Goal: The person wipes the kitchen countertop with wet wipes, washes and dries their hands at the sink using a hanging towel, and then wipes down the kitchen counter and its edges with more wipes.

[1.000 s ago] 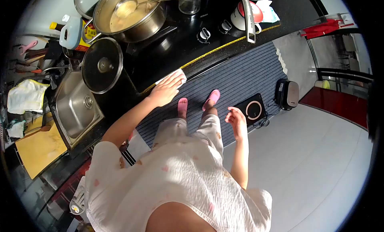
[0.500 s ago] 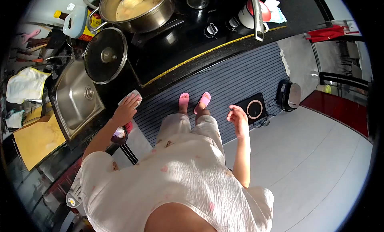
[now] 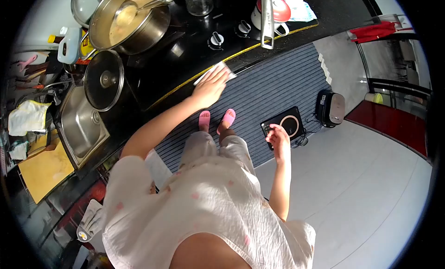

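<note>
Left hand (image 3: 211, 89) is flat on a white cloth (image 3: 227, 70) at the front edge of the black counter, just by the yellow strip (image 3: 176, 87). Cloth could be a paper wipe, can't tell. Fingers run long over it, not wrapped round; looks like palm pressure pins it against the surface, and a spread hand covers more of it than a pinch would. Part of the cloth pokes out past the fingertips.

Right hand (image 3: 278, 138) is well apart from the left, up in the air, fingers loosely bent, nothing visible in it. Probably just idle, since one palm is enough for the cloth. From above it overlaps the black plate (image 3: 289, 126) on the floor, but doesn't appear to touch it.

Steel pot (image 3: 153, 35) stands uncovered, ladle (image 3: 160, 1) propped in it, handle over the rim, presumably so it can be grabbed clean. Glass lid (image 3: 95, 90) sits between pot and sink (image 3: 81, 125), tilted; what it leans on is hidden. Likely parked there to be near the pot.

Pan handle (image 3: 267, 23) juts toward the person, handy to reach but easy to knock. Red-topped mug (image 3: 280, 10) is right beside it. Knob (image 3: 216, 39) faces the person's side, within reach.
</note>
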{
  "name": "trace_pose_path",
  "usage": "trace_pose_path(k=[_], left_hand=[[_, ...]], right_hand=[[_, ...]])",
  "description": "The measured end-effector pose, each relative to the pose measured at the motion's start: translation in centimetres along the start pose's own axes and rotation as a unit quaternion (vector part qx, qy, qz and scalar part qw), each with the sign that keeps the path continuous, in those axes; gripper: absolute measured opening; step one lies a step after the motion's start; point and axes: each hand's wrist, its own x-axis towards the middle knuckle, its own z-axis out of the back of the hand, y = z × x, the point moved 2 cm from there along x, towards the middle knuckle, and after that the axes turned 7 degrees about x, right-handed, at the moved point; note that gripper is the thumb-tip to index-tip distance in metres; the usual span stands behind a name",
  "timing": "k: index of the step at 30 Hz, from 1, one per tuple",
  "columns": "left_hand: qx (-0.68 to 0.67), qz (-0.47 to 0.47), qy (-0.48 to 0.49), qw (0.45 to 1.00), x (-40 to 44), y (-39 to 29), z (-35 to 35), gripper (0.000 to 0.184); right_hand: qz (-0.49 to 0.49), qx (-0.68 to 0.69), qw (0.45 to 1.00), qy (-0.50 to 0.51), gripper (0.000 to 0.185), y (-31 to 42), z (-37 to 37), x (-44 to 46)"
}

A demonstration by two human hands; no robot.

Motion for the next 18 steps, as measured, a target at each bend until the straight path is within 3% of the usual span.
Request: trace_pose_path(k=[4,8,11,18], left_hand=[[0.008,-0.062,-0.019,0.998,8.9,-2.6,-2.7,0.041],[-0.001,-0.084,-0.010,0.996,12.5,-3.0,-3.5,0.041],[0.018,-0.103,-0.025,0.994,10.9,-2.5,-3.4,0.043],[0.082,-0.071,0.046,0.993,-0.3,1.1,0.3,0.049]], right_hand=[[0.021,0.020,0.999,-0.030,0.024,0.6,3.2,-0.8],[0.022,0.048,0.997,-0.061,0.025,-0.7,6.3,-1.2],[0.023,0.078,0.994,-0.077,0.022,-1.9,7.1,-1.9],[0.021,0.039,0.998,-0.051,0.023,-3.2,4.2,-2.5]])
